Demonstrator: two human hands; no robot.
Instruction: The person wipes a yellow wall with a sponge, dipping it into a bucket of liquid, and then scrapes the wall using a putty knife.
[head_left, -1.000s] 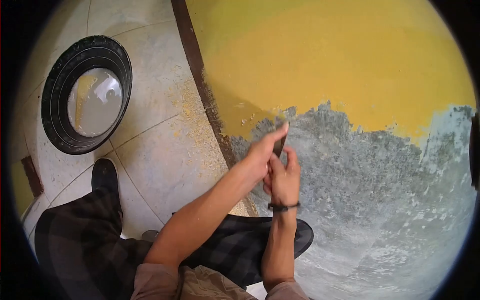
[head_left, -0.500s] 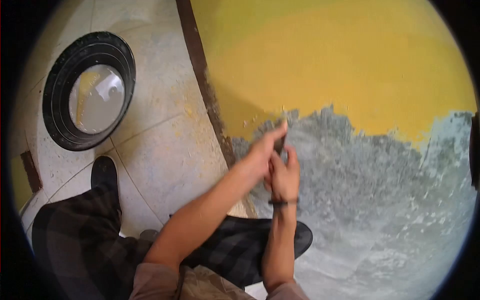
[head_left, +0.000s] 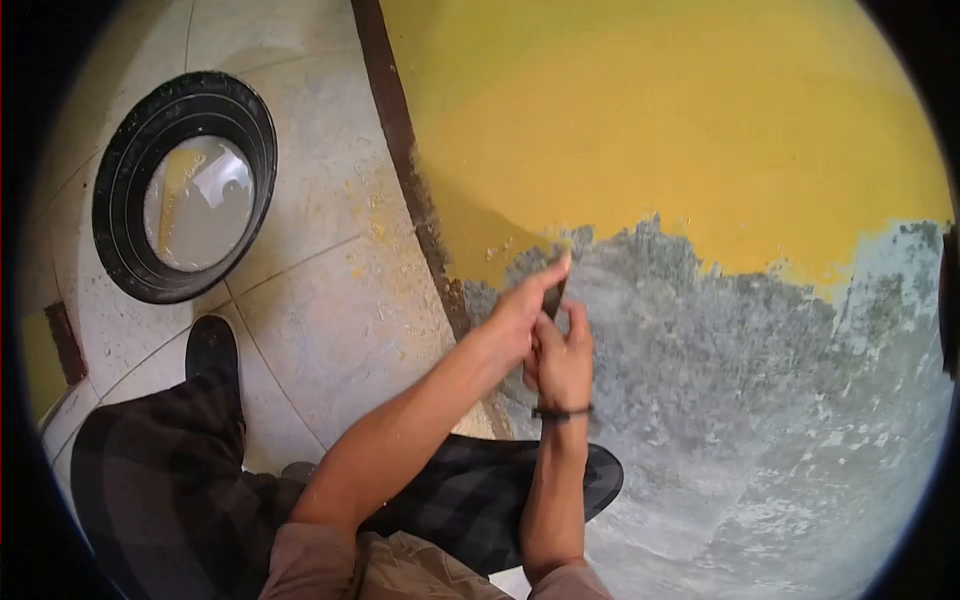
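Note:
My left hand (head_left: pixel 519 312) and my right hand (head_left: pixel 566 360) are together in front of the wall, both closed on a scraper (head_left: pixel 554 298). Only a narrow dark strip of it shows between my fingers; its handle is hidden. One left finger stretches along it toward the tip. The tip meets the ragged border between the yellow paint (head_left: pixel 640 120) and the bare grey wall surface (head_left: pixel 690 400). A dark band circles my right wrist.
A black bucket (head_left: pixel 110 215) holding cloudy liquid and a yellowish strip-like object stands on the tiled floor (head_left: pixel 310 130) at left. Paint flakes lie along the brown wall base (head_left: pixel 395 130). My shoe (head_left: pixel 212 345) rests below the bucket.
Both hands have shifted very slightly down and left in view, still together on the scraper. The bucket's small shift comes from the camera moving.

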